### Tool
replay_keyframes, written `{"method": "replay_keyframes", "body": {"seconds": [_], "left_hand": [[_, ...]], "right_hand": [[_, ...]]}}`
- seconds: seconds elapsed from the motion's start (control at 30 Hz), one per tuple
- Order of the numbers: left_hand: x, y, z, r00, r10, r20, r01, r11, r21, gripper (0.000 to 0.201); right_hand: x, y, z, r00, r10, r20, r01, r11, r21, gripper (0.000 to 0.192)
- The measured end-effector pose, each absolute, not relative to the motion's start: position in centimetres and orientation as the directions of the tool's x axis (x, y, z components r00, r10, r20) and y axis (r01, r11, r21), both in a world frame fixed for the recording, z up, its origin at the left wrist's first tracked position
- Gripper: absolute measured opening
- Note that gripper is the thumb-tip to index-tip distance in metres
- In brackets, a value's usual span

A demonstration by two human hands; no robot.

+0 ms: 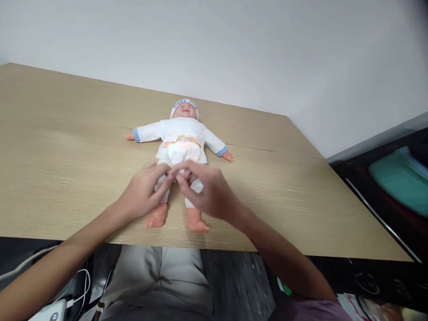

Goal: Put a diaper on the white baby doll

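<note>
**Pinching the doll's white trousers at the crotch, both hands together**

Working low on the doll, the left hand pinches the white cloth of the trousers between thumb and fingers, its fingertips touching those of the right hand, which grips the same fold just beside it. The doll lies on its back just beyond both hands, arms spread, bare feet nearest the person. By my judgement the clothing is being adjusted at the legs; a next move would call for a steady, small pull without shifting the doll. The pale wood-grain table stands against a plain white wall. Below the left hand lies a white charger with cables; far right of the right hand sits something teal.
</note>
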State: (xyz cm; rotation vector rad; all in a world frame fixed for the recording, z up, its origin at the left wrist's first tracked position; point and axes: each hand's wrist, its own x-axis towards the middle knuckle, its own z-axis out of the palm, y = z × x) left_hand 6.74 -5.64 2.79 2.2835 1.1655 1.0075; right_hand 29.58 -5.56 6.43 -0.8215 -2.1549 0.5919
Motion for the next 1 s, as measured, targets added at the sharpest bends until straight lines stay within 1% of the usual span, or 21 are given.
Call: {"method": "replay_keyframes", "body": {"seconds": [0.07,0.1,0.13,0.2,0.3,0.37,0.47,0.6,0.67,0.7,0.8,0.87,1.0], "left_hand": [[6.1,-6.2,1.9,0.537,0.781,0.320,0.593,-0.619,0.515,0.039],[5.8,-6.0,1.5,0.563,0.782,0.269,0.620,-0.614,0.489,0.040],[5.5,-5.6,1.2,0.561,0.795,0.231,0.648,-0.595,0.476,0.040],[5.3,-4.6,0.9,0.509,0.838,0.198,0.705,-0.538,0.462,0.039],[5.8,-3.0,0.9,0.402,0.892,0.207,0.795,-0.452,0.405,0.046],[6.4,-2.2,0.9,0.368,0.903,0.219,0.839,-0.425,0.340,0.049],[7.2,-1.4,0.8,0.399,0.885,0.239,0.848,-0.456,0.271,0.046],[7.3,-0.8,0.6,0.459,0.841,0.286,0.811,-0.528,0.251,0.036],[7.3,-0.6,0.5,0.477,0.817,0.324,0.781,-0.563,0.269,0.030],[7.3,-0.6,0.3,0.466,0.816,0.343,0.767,-0.565,0.302,0.028],[7.7,-0.5,-0.1,0.345,0.864,0.367,0.728,-0.493,0.476,0.026],[7.9,-0.4,-0.3,0.266,0.897,0.354,0.704,-0.431,0.564,0.032],[8.0,0.4,0.0,0.239,0.928,0.287,0.706,-0.369,0.604,0.042]], "right_hand": [[30.8,-7.5,4.1,-0.633,0.664,0.399,0.372,0.712,-0.595,0.016],[31.4,-8.1,2.9,-0.660,0.656,0.366,0.389,0.715,-0.580,0.015],[31.9,-8.3,1.7,-0.664,0.668,0.337,0.421,0.706,-0.569,0.014],[32.9,-8.2,0.0,-0.590,0.749,0.300,0.524,0.638,-0.564,0.014],[33.6,-6.8,-1.0,-0.370,0.884,0.285,0.679,0.467,-0.567,0.019],[33.3,-5.8,-0.9,-0.275,0.918,0.287,0.748,0.391,-0.536,0.024],[32.1,-4.6,-0.7,-0.254,0.927,0.276,0.827,0.356,-0.436,0.024],[30.7,-3.7,-1.3,-0.274,0.918,0.288,0.876,0.361,-0.319,0.016],[30.5,-3.4,-1.6,-0.277,0.905,0.324,0.884,0.372,-0.284,0.017],[30.4,-3.3,-1.8,-0.281,0.895,0.346,0.882,0.383,-0.275,0.018],[30.6,-3.1,-2.1,-0.293,0.873,0.390,0.859,0.420,-0.292,0.016],[30.7,-3.0,-2.2,-0.288,0.870,0.399,0.835,0.433,-0.341,0.014],[30.9,-2.5,-2.1,-0.233,0.893,0.386,0.754,0.416,-0.508,0.014]]}}
